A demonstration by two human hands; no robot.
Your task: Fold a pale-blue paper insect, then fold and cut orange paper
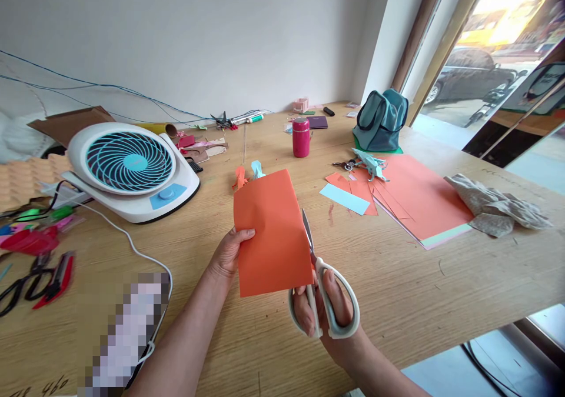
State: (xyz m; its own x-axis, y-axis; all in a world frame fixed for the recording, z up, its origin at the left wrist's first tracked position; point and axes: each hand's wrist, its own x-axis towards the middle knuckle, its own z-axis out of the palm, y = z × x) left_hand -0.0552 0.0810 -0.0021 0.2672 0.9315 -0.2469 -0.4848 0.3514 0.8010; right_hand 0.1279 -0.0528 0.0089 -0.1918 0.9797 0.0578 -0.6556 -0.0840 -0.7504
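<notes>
My left hand (pixel 232 249) grips the left edge of an orange sheet of paper (pixel 274 238), thumb on the front face, the other fingers hidden behind it. The sheet is held up above the table. In my right hand (pixel 329 309) is a pair of scissors (pixel 339 294) with white handles, fingers and thumb through the loops. The blades point upward along the sheet's right edge; one blade shows beside it, and the other is mostly hidden. Just behind the sheet stand a small orange folded paper figure (pixel 239 177) and a light blue one (pixel 256 169).
To the left are a white fan (pixel 132 162), black-handled scissors (pixel 30 282) and a phone-like object (pixel 132 332) on a white cable. Paper strips (pixel 346 199), stacked sheets (pixel 424 197), a crumpled cloth (pixel 498 203), a pink jar (pixel 301 138) and a teal bag (pixel 382 123) lie beyond and right.
</notes>
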